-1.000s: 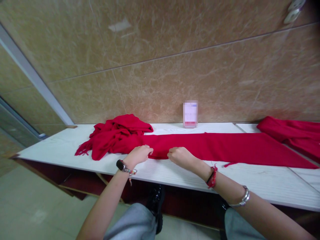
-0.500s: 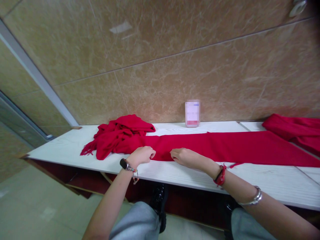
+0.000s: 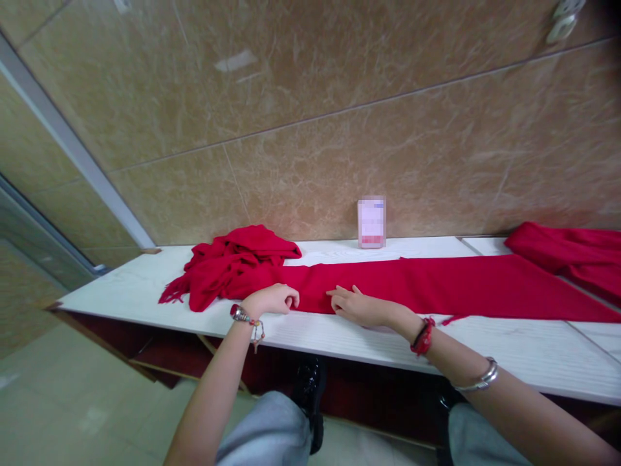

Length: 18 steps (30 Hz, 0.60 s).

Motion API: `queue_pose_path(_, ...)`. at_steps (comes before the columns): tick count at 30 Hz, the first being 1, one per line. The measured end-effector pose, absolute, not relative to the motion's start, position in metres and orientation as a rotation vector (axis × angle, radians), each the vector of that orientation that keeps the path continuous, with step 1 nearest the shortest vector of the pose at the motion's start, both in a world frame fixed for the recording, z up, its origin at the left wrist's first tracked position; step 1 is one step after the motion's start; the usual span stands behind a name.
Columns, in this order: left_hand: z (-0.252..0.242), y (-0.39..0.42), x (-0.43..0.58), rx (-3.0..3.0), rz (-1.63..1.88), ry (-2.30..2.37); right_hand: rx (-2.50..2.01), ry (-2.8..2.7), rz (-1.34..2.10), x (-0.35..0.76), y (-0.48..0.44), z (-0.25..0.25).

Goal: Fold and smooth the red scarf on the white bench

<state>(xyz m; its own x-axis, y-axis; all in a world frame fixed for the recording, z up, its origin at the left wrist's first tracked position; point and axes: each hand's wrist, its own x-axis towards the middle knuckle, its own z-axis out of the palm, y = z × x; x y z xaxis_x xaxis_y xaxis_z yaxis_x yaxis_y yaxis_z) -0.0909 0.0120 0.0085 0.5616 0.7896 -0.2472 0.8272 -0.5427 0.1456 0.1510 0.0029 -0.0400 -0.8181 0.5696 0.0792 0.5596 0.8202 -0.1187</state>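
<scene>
A long red scarf (image 3: 460,285) lies flat and folded lengthwise along a white countertop (image 3: 504,346). Its left end is a crumpled heap (image 3: 237,255) with fringe hanging out at the side. At the near edge of the flat stretch, beside the heap, my left hand (image 3: 272,299) is closed with curled fingers on the cloth. To its right, my right hand (image 3: 356,305) rests on the scarf with fingers loosely spread, holding nothing. Between the two hands a short span of red fabric shows.
A phone (image 3: 372,223) with a blurred screen leans upright against the tiled wall (image 3: 310,175). More bunched red cloth (image 3: 567,249) lies at the far right. Dark shelves (image 3: 174,356) open below the countertop; my black shoe (image 3: 309,388) is beneath it.
The fingers of my right hand have loosened and spread on the cloth. My left hand has turned slightly, staying at the same edge. The scarf lies as before.
</scene>
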Motion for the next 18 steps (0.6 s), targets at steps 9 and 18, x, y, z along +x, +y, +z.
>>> queue_pose_path(9,0.015,0.0,-0.077,2.608,-0.291,1.551,-0.939,-2.766,0.287,0.152,-0.002,-0.032)
queue_pose_path(18,-0.006,-0.005,-0.033,2.755,0.036,1.685,-1.368,-2.603,0.164,0.159,0.006,-0.041)
